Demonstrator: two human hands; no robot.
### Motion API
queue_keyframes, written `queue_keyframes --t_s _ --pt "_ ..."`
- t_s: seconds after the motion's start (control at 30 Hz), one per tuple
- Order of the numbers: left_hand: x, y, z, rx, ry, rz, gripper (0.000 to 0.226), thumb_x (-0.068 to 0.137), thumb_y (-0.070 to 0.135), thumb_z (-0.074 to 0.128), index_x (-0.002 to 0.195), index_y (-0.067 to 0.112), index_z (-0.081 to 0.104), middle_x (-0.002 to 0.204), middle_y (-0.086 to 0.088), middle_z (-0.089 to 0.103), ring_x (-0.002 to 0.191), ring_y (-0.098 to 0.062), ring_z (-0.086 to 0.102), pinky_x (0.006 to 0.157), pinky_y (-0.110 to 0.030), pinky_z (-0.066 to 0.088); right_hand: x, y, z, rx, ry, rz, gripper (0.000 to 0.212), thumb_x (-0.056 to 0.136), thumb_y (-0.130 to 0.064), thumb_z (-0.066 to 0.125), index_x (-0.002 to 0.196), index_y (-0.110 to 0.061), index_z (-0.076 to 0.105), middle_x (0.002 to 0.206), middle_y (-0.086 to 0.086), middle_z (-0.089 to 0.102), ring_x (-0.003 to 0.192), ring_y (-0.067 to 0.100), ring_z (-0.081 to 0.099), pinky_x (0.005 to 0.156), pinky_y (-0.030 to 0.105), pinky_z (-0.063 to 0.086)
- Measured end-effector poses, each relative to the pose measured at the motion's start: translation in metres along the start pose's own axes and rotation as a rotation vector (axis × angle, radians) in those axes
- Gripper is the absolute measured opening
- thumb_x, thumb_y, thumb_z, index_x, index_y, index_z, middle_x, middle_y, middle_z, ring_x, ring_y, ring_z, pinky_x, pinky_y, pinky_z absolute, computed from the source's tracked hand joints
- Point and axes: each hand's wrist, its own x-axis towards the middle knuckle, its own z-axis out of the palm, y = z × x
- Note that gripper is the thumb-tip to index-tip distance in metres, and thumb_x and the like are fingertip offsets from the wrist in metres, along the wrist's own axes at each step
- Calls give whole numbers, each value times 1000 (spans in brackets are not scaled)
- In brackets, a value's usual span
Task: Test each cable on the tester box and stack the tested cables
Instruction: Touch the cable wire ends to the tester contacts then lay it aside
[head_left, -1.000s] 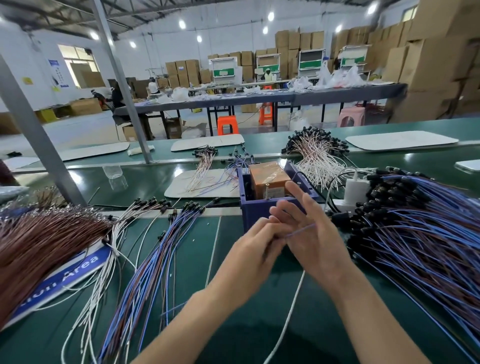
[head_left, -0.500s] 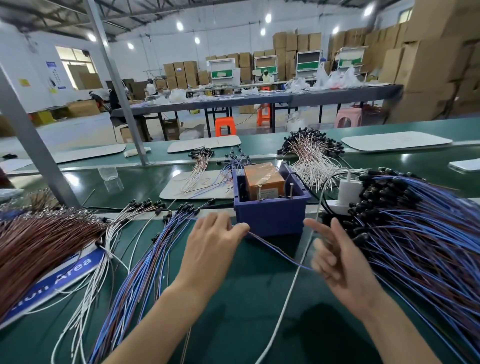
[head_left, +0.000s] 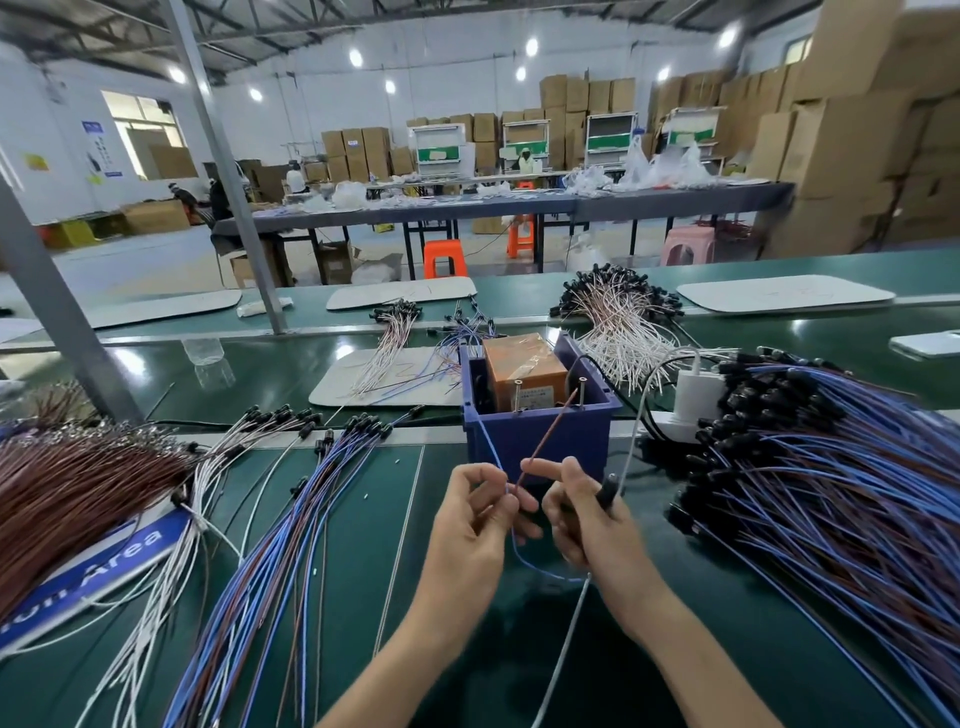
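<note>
Green bench (head_left: 363, 519): left hand (head_left: 470, 525) pinched the cable (head_left: 519, 553) by its blue and brown leads, right hand (head_left: 587, 519) gripped its black plug (head_left: 607, 491), just in front of blue tester box (head_left: 540, 447) holding 1 orange block (head_left: 522, 369) and 2 pins. Blue sign (head_left: 104, 566) far left read "Area".

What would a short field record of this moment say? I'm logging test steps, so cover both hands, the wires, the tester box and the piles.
left hand: pinches blue wire and brown wire
right hand: grips black plug
tester box: blue, orange unit inside, two pins at front
brown wire: end raised at right pin; contact unclear
left pile: mostly blue cables, fanned out
right pile: larger heap, black connectors
</note>
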Motion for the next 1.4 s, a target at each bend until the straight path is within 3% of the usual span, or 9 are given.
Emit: queue_keyframes --t_s 0.17,0.3,0.37,0.43,0.57,0.7,0.8,1.03,1.4 --pt "13 -14 7 43 -27 -31 24 102 -4 48 111 18 53 90 -7 72 75 -20 69 71 -27 55 5 7 1 39 -17 -82 32 97 -34 53 103 -12 76 54 -15 57 49 -5 53 49 7 41" --pt "14 -24 12 96 -24 11 26 101 1 53 100 27 58 92 -7 73 85 -22 72 77 -29 58 10 11 -5 19 25 -33 32 93 -49 55 83 -23 71 55 -12 51 45 1 42 42 13 33" --pt "13 -27 12 103 4 35 19 102 7 53 99 26 56 93 -5 74 88 -22 72 80 -26 56 13 14 -10 29 51 -9 39 92 -58 53 75 -25 65 56 -1 45 41 8 32 40 18 26" --pt "14 -29 11 91 59 46 9 100 16 53 98 25 54 87 -1 73 82 -15 69 76 -21 53 16 16 -14 139 79 9 39 93 -55 54 72 -24 63 62 8 48 38 10 27 38 20 23" --pt "17 -28 9 62 135 -8 11 92 27 49 84 34 51 63 7 48 59 -13 43 57 -25 41 21 13 -21 351 131 59 35 84 -52 60 65 -23 56 56 1 41 35 10 22 33 20 21" --pt "18 -27 10 102 129 -54 20 92 46 47 79 31 48 62 7 38 59 -14 34 55 -38 36 21 13 -21 390 141 84 35 86 -49 57 64 -22 52 54 0 34 36 11 19 34 21 20" --pt "18 -27 10 139 128 -46 26 88 55 47 79 30 49 62 6 38 59 -16 35 56 -38 36 21 14 -19 404 139 103 36 86 -48 57 63 -21 51 53 0 33 35 10 19 33 21 20" --pt "16 -27 10 187 101 -35 21 91 46 48 76 32 49 60 8 39 56 -14 36 52 -31 35 20 19 -22 436 170 149 41 101 -39 47 65 -19 47 53 1 34 34 11 20 32 23 18" --pt "15 -25 10 206 92 -38 19 92 39 48 74 30 49 58 10 38 54 -12 33 50 -26 32 21 19 -23 469 179 160 40 104 -36 45 68 -18 48 51 0 33 32 9 20 31 22 16"
